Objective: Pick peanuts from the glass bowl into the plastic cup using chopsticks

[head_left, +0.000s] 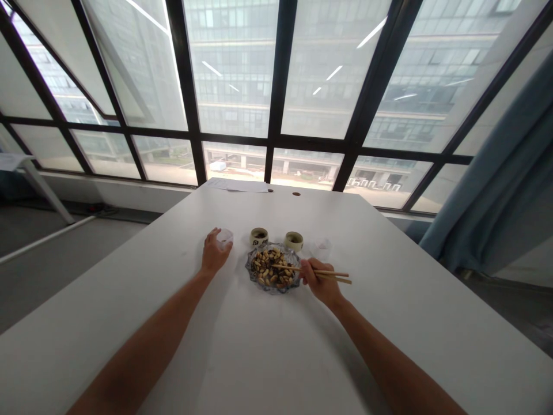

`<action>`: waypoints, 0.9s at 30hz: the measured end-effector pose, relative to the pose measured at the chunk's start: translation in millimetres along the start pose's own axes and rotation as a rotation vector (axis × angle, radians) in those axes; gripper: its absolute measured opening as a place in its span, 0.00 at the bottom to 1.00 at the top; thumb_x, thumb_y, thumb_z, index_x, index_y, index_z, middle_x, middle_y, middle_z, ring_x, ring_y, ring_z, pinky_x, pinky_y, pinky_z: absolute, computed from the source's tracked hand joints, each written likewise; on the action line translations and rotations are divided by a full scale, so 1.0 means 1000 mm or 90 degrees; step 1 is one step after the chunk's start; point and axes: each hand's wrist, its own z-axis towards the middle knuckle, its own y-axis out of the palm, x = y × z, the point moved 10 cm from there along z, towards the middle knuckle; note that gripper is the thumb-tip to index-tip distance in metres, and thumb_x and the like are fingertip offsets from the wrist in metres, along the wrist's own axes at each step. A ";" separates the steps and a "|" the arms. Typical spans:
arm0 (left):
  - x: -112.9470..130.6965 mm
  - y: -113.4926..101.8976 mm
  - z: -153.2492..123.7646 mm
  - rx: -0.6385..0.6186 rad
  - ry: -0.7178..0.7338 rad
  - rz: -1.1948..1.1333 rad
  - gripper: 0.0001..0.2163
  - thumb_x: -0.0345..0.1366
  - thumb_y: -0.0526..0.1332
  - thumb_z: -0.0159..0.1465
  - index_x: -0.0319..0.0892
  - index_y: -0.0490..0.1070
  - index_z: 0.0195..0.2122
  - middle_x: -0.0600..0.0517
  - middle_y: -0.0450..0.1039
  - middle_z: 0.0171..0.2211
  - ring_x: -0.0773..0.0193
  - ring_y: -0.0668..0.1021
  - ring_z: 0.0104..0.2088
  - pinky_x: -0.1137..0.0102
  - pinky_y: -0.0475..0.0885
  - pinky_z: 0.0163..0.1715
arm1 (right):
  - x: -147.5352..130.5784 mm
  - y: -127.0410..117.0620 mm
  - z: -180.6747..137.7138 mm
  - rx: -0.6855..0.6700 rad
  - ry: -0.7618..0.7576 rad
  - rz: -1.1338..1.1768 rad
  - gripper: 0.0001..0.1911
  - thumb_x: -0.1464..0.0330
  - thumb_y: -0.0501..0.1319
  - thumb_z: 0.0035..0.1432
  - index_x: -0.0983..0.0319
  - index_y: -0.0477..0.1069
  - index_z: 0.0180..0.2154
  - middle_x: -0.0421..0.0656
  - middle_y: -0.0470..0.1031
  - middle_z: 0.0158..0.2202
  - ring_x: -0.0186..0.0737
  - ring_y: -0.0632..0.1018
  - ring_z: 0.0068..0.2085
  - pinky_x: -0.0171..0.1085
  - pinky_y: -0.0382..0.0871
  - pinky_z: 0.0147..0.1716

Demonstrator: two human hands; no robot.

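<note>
In my right hand [322, 281] is a pair of wooden chopsticks [334, 274], their tips over the peanuts and darker bits [271, 266] heaped in a scalloped glass bowl [276, 289]. Whether the tips grip a piece is too small to tell. My left hand [215, 253] is wrapped round a small clear plastic cup [225, 237] to the left of the bowl. Just behind the bowl stand two small pale-green cups, one on the left [258, 236] with dark marks and dark contents, one on the right [294, 241]. A second clear cup [320, 248] stands beyond my right hand.
White paper sheets [242, 185] lie at the far edge of the white table [268, 357]. Near them is a brown round spot [296, 194]. Windows rise behind the table, and a blue curtain [488, 173] hangs on the right. Another white table [43, 187] stands at far left.
</note>
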 end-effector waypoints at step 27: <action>-0.005 0.003 -0.002 -0.038 -0.064 -0.055 0.34 0.35 0.67 0.52 0.42 0.58 0.60 0.41 0.69 0.55 0.54 0.77 0.49 0.58 0.73 0.50 | 0.095 -0.008 -0.014 0.310 0.368 0.478 0.29 0.42 0.66 0.44 0.61 0.65 0.25 0.38 0.70 0.13 0.29 0.66 0.12 0.27 0.56 0.08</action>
